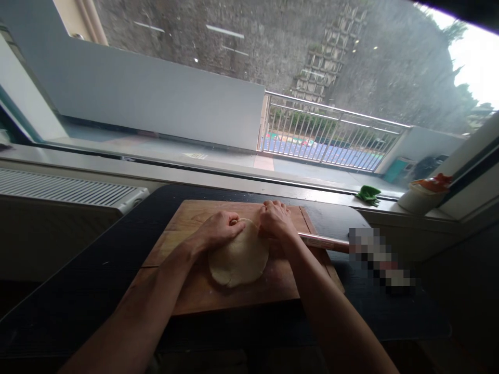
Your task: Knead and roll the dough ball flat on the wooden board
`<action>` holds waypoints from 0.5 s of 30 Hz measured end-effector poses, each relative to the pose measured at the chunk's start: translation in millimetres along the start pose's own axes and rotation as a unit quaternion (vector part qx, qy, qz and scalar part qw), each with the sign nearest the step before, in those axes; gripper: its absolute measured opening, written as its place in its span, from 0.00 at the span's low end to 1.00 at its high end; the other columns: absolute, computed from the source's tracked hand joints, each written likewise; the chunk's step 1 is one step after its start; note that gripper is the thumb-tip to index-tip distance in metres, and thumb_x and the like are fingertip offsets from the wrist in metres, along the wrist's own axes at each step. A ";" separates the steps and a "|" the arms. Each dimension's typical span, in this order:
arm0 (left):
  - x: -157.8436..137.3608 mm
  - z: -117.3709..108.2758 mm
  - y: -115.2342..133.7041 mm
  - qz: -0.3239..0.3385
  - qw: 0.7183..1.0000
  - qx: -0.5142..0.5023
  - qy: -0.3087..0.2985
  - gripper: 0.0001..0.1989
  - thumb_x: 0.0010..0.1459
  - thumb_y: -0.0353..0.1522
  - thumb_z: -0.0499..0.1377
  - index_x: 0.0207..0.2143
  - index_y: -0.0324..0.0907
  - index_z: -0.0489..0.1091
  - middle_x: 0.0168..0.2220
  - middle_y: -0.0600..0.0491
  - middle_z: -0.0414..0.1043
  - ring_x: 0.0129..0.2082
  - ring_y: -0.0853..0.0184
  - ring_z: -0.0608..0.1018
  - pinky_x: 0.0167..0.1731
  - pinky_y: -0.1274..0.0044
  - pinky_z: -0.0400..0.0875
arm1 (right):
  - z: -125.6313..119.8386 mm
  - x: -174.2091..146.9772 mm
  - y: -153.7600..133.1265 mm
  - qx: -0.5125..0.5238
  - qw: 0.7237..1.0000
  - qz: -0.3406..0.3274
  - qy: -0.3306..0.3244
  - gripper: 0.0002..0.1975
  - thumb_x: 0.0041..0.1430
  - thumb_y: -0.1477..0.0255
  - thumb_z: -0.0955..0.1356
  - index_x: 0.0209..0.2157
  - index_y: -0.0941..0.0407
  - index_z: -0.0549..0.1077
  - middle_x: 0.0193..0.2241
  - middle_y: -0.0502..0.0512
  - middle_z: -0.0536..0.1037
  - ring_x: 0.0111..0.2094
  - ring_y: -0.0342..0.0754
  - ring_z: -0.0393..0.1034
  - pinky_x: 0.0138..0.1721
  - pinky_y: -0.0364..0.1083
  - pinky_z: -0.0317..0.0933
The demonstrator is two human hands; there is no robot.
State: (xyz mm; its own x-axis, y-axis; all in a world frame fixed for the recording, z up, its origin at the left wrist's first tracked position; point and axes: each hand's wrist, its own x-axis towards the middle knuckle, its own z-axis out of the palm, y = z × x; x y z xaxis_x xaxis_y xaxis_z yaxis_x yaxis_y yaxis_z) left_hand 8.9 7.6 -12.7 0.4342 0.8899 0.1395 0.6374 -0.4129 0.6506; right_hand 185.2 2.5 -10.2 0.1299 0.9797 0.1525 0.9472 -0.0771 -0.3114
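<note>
A round, flat sheet of pale dough (pixel 238 262) lies on a wooden cutting board (pixel 175 228). My left hand (pixel 219 230) is closed at the dough's upper left edge, with its thumb on the dough. A small brown tip shows beside that thumb, in line with the rolling pin (pixel 325 242). My right hand (pixel 276 219) curls over the pin at the dough's upper right edge. The pin's right part sticks out past my right forearm, over the board's edge. Between my hands the dough hides the pin, and I cannot tell whether it is wrapped round it.
The board rests on a dark table (pixel 89 275) by a window sill. A blurred-out item (pixel 384 259) lies at the pin's right end. On the sill are a green object (pixel 367 195) and a white pot (pixel 421 200) with something orange on top. A radiator (pixel 74 192) stands left.
</note>
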 end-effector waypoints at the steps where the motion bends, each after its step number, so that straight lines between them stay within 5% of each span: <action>1: 0.0 0.4 -0.3 -0.002 1.000 0.000 -0.001 0.15 0.48 0.42 0.50 0.18 0.41 0.61 0.18 0.57 0.58 0.20 0.72 0.61 0.20 0.79 0.51 | 0.3 -6.7 -1.1 0.003 1.000 -0.011 0.009 0.18 0.61 0.67 0.53 0.44 0.56 0.67 0.46 0.62 0.66 0.48 0.54 0.56 0.46 0.53 0.50; 7: -2.6 0.1 0.6 0.010 1.000 -0.004 0.008 0.15 0.49 0.42 0.50 0.19 0.41 0.63 0.18 0.57 0.61 0.20 0.72 0.63 0.20 0.79 0.52 | 3.0 -55.4 -7.1 0.002 0.995 -0.063 0.073 0.19 0.56 0.73 0.57 0.49 0.52 0.65 0.51 0.56 0.63 0.54 0.52 0.48 0.51 0.50 0.46; 11: -3.4 -1.1 0.7 0.012 1.000 0.004 0.002 0.16 0.49 0.43 0.50 0.20 0.40 0.64 0.19 0.57 0.61 0.20 0.72 0.63 0.21 0.79 0.52 | 3.1 -27.4 0.8 0.013 0.998 -0.052 0.041 0.21 0.53 0.74 0.58 0.50 0.53 0.64 0.49 0.57 0.64 0.52 0.52 0.52 0.49 0.50 0.48; 15: -1.6 -0.5 -3.3 0.013 1.000 0.011 0.000 0.17 0.50 0.44 0.49 0.19 0.40 0.63 0.18 0.57 0.59 0.19 0.72 0.62 0.20 0.78 0.49 | 4.4 15.7 7.9 0.005 1.000 0.027 0.006 0.19 0.56 0.71 0.57 0.49 0.56 0.65 0.46 0.62 0.65 0.48 0.56 0.56 0.46 0.52 0.51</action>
State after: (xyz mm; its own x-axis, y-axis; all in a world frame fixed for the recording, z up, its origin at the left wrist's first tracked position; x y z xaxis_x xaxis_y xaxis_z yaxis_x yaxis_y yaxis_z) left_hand 5.7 7.6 -14.7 0.4506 0.8789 0.1565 0.6391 -0.4400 0.6308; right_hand 193.4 18.0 -14.4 0.1834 0.9721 0.1462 0.9358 -0.1271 -0.3289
